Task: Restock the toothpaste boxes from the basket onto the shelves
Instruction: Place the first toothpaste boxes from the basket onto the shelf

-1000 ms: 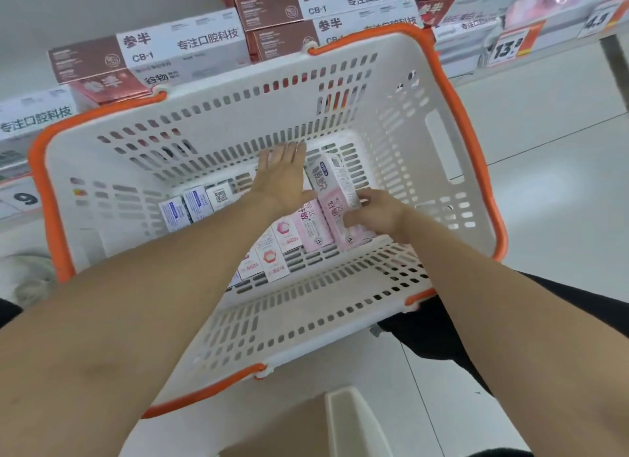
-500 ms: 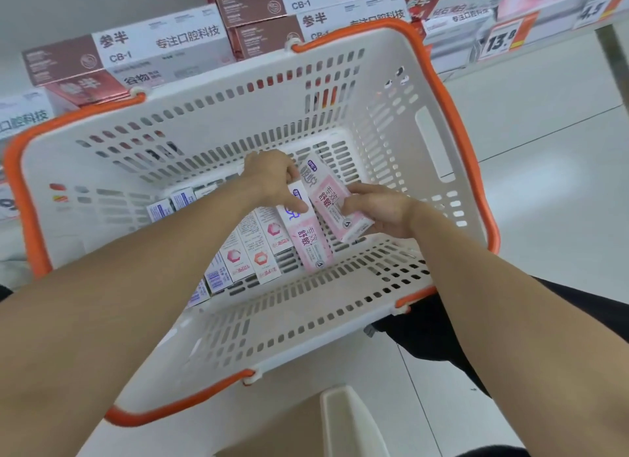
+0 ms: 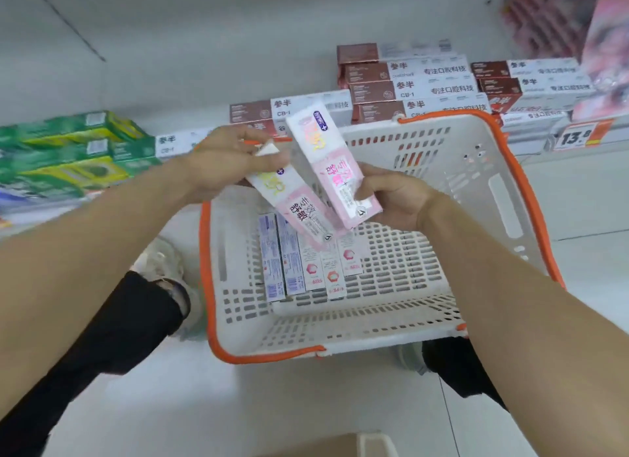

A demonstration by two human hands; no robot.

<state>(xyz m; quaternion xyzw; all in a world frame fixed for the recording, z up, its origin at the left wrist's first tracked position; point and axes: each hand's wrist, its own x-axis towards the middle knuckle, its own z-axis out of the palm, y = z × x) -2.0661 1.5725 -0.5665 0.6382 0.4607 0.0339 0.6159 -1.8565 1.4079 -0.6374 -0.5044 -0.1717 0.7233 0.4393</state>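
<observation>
At 6 o'clock, nearest you, a tan block (image 3: 326, 446) with a white edge pokes into view over the pale floor (image 3: 204, 405). Your black-clad legs (image 3: 112, 347) flank the basket at 8 and 4 o'clock.

The white basket (image 3: 503, 198) with its orange rim sits at the centre, tilted open toward you. On its bottom, toward 7 o'clock, five boxes lie side by side: two bluish boxes (image 3: 279, 262) and, touching them on the right, three white boxes (image 3: 332, 273) with a red hexagon mark.

Above the basket each of your hands holds one box. Your left hand (image 3: 224, 164), at 10 o'clock from the centre, grips the top end of the lower pink box (image 3: 299, 211), which slants down toward 5 o'clock. Your right hand (image 3: 394, 198), at 2 o'clock, wraps fingers and thumb round the bottom end of the upper pink box (image 3: 326, 157), which stands nearly upright and leans to 11 o'clock. The two pink boxes overlap; whether they touch you cannot tell.

Farther off, the shelf (image 3: 531, 147) runs from 9 to 2 o'clock. Green boxes (image 3: 75, 150) are stacked at 9 o'clock, brown-and-white boxes (image 3: 418, 85) at 12 to 1 o'clock, with an orange price tag (image 3: 578, 137) on the shelf edge at 2 o'clock
</observation>
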